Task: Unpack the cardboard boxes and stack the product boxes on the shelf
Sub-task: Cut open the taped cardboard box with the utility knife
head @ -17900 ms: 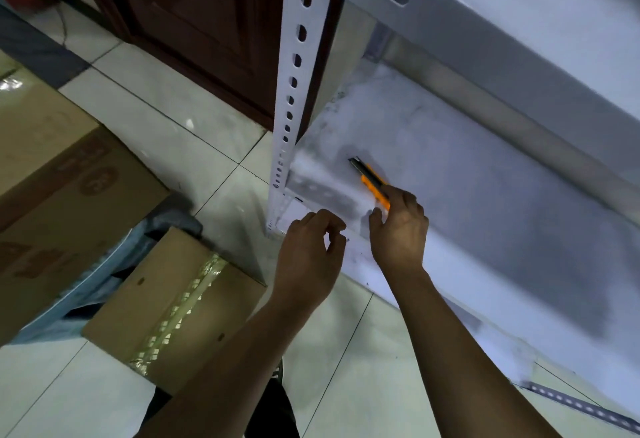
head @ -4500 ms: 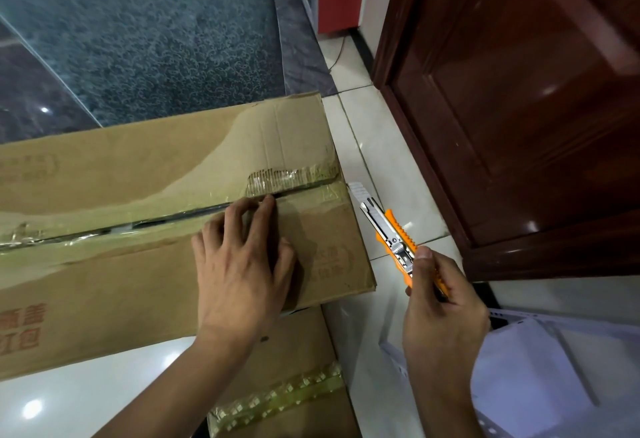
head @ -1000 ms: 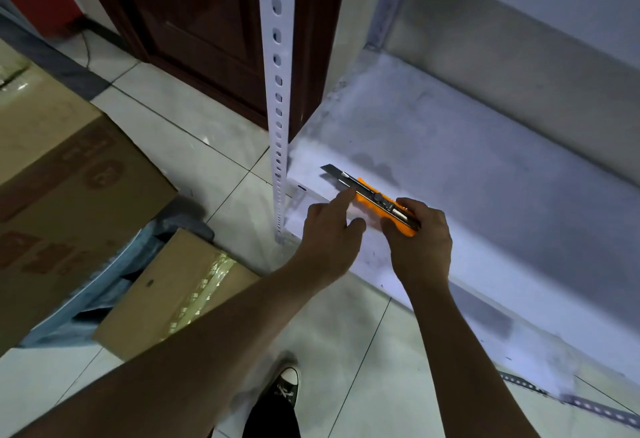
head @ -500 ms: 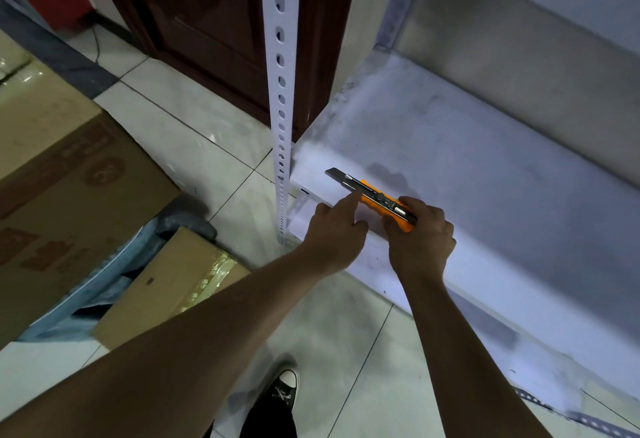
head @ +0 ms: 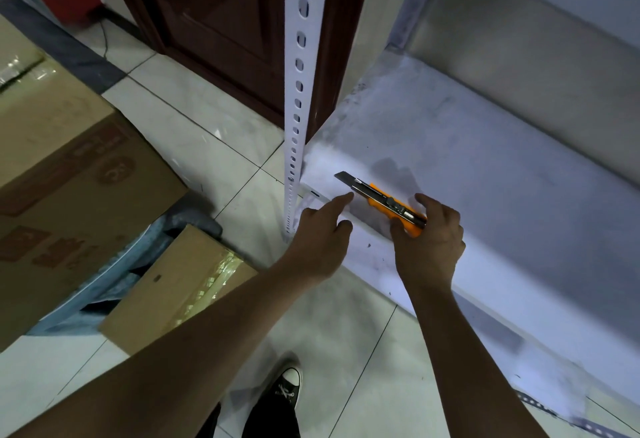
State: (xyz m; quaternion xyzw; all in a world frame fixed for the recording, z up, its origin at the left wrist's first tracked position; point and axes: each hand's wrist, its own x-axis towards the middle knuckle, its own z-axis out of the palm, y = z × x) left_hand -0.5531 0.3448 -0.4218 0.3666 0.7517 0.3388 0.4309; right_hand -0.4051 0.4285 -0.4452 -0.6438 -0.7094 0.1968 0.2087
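Note:
An orange utility knife (head: 384, 200) with its blade out hovers over the front left corner of the white shelf board (head: 485, 167). My right hand (head: 427, 240) grips the rear of its handle between thumb and fingers. My left hand (head: 320, 233) is beside it, with the index finger stretched out to the knife's metal front and the other fingers loosely bent. A large cardboard box (head: 69, 178) stands on the floor at left. A smaller taped cardboard box (head: 180, 285) lies in front of it. No product boxes are visible.
The shelf's perforated white post (head: 299, 74) rises just left of my hands. A dark wooden door (head: 225, 22) is behind it. Grey-blue wrapping (head: 138, 257) lies between the two boxes. My black shoe (head: 287, 385) is on the tiled floor below.
Since 4.5 s ago I turned from the big box to the shelf, carrying the knife. Over the last second both hands have stayed at the knife above the shelf corner, barely shifting.

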